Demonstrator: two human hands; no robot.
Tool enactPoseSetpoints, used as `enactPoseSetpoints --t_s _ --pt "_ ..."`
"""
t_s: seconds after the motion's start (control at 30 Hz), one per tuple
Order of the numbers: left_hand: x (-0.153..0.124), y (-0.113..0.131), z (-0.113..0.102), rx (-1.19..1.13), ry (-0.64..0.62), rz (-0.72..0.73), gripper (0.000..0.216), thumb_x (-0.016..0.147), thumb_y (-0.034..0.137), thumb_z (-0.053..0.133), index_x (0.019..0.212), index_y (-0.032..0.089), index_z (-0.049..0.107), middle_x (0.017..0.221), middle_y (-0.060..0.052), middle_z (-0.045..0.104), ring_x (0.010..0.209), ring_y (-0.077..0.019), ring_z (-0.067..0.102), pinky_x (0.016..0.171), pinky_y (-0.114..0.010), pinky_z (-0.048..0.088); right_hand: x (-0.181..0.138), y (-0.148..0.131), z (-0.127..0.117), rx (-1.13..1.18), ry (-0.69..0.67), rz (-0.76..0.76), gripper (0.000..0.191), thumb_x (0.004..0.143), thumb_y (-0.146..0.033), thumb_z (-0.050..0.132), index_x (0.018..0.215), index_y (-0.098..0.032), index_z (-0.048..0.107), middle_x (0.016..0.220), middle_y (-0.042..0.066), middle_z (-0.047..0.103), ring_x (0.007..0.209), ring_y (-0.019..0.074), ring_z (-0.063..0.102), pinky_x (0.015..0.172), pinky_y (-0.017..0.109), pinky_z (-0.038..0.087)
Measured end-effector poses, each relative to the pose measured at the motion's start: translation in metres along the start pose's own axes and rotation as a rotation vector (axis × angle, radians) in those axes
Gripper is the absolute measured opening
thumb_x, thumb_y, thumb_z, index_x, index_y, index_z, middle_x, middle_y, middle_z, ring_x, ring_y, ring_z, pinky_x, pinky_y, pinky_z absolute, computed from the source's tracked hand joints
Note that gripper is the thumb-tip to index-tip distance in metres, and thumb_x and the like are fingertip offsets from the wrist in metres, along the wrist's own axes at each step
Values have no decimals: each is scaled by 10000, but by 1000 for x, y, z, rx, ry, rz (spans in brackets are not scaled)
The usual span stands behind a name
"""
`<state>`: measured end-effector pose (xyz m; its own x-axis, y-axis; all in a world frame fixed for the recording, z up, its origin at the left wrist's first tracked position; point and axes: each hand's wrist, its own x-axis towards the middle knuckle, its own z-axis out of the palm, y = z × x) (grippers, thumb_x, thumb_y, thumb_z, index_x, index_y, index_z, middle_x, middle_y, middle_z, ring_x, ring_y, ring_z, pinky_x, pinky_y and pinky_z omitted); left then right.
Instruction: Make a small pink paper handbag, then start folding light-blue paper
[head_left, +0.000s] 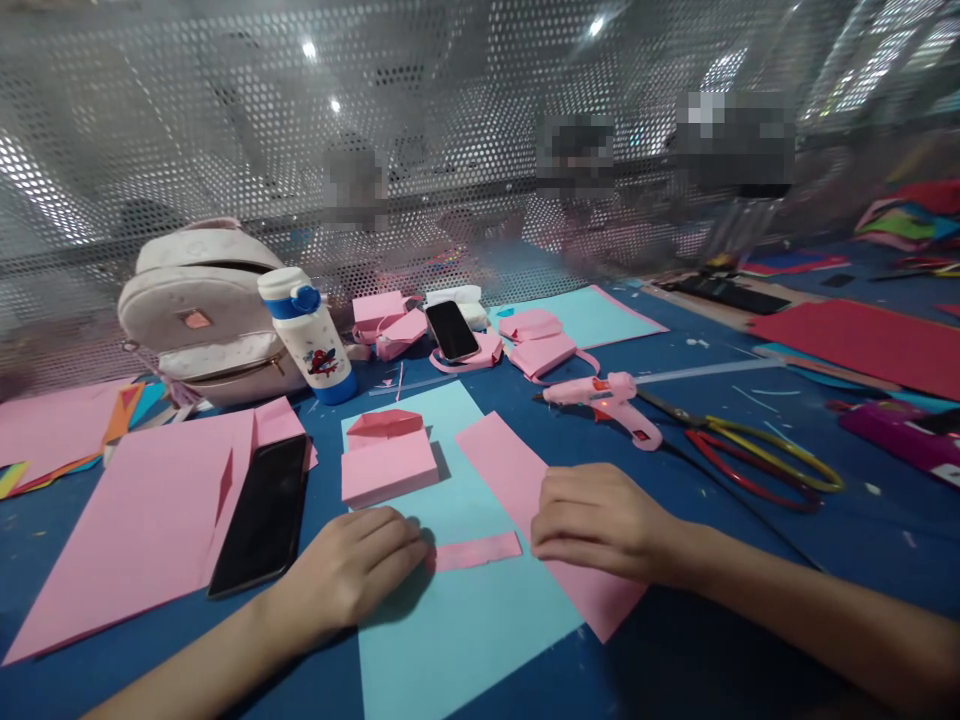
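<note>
Paper strip [478,552]: pink
Long paper piece [506,465]: pink
Large sheet [450,640]: plain light blue
Glue gun [611,398]: pink
Bottle [315,350]: white and blue, red-figured

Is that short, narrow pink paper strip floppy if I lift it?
The pink strip would probably bend, since it looks thin. Being small, it's likely light. It may slide easily across the flat light-blue paper sheet.
</note>
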<state>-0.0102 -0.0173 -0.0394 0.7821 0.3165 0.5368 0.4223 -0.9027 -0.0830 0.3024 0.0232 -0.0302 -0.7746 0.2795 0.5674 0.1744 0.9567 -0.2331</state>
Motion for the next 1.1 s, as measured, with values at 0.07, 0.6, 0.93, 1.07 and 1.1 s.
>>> enactPoseSetpoints --t_s 0.07,0.6,0.93,1.07,1.1 --pt "-2 -2 4 -17 15 -22 268 1047 118 355 1050 101 623 866 -103 682 740 -169 620 602 -267 538 0 0 0 -7 2 -8 244 1040 -266 502 864 -172 642 745 18 650 693 126 550 624 265 358" --pt "5 -12 -6 -148 -94 106 248 1023 72 375 1081 94 615 847 -98 679 771 -173 655 702 -288 595 0 -8 1 -371 -58 -135 224 1005 -153 489 838 -189 634 657 -24 573 609 133 461 568 288 282" --pt "6 -11 -3 -91 -66 111 190 1017 75 425 1037 103 612 802 -78 668 731 -168 638 637 -273 553 1 -12 5 -448 -36 -168 253 1004 -108 428 885 -187 637 658 -20 585 623 139 478 556 300 277" --pt "5 -12 -1 -64 -39 126 189 1019 78 426 1008 112 611 787 -78 670 708 -170 627 605 -277 533 -1 -8 7 -505 -13 -175 119 965 -121 554 889 -188 617 673 -29 581 640 131 485 576 291 285" --pt "5 -12 -1 -63 -40 122 195 1022 77 417 1007 105 610 781 -80 672 698 -174 622 593 -282 526 -1 -7 7 -518 -11 -176 104 966 -128 560 905 -188 619 679 -27 585 650 132 492 584 290 294"
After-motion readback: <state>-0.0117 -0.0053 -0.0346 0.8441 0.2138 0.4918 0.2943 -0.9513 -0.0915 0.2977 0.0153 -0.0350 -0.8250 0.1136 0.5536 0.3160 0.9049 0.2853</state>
